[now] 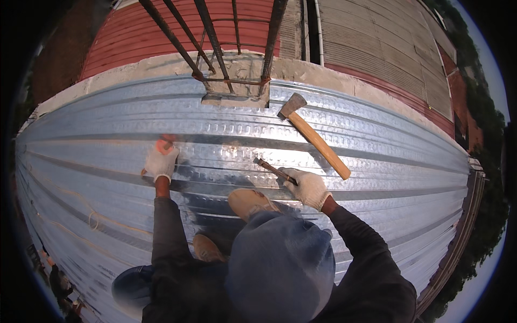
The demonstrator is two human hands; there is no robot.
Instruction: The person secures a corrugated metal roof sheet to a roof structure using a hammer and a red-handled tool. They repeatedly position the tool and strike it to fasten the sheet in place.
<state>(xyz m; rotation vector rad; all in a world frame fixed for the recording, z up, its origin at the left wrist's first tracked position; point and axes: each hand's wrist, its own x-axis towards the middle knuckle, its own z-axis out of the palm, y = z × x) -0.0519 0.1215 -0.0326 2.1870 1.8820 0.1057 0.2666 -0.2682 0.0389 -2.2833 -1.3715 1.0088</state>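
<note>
1. Just ahead of the right shoe (pixel 250 203), above the ribbed metal decking (pixel 377 126), is a slim, rusty-brown tool (pixel 274 170), slanting forward and left; whether its tip touches the metal, I cannot tell.
2. The right hand (pixel 308 189), in a whitish knit glove, has its fingers closed around the tool's near end.
3. The left hand (pixel 161 163), gloved alike, is well apart to the left. An orange-red thing (pixel 165 144) shows at its front; I cannot tell whether the fingers grip it.
4. An axe (pixel 315 141) with a wooden handle lies on the decking beyond the right hand, head pointing away.
5. Farther left, a pale cord (pixel 93 220) loops over the ribs.
6. Ahead, rebar (pixel 272 40) rises from a notch at the decking's edge, beside a concrete ledge (pixel 156 67).
7. Beyond are a red roof (pixel 134 37) and a grey roof (pixel 377 48).
</note>
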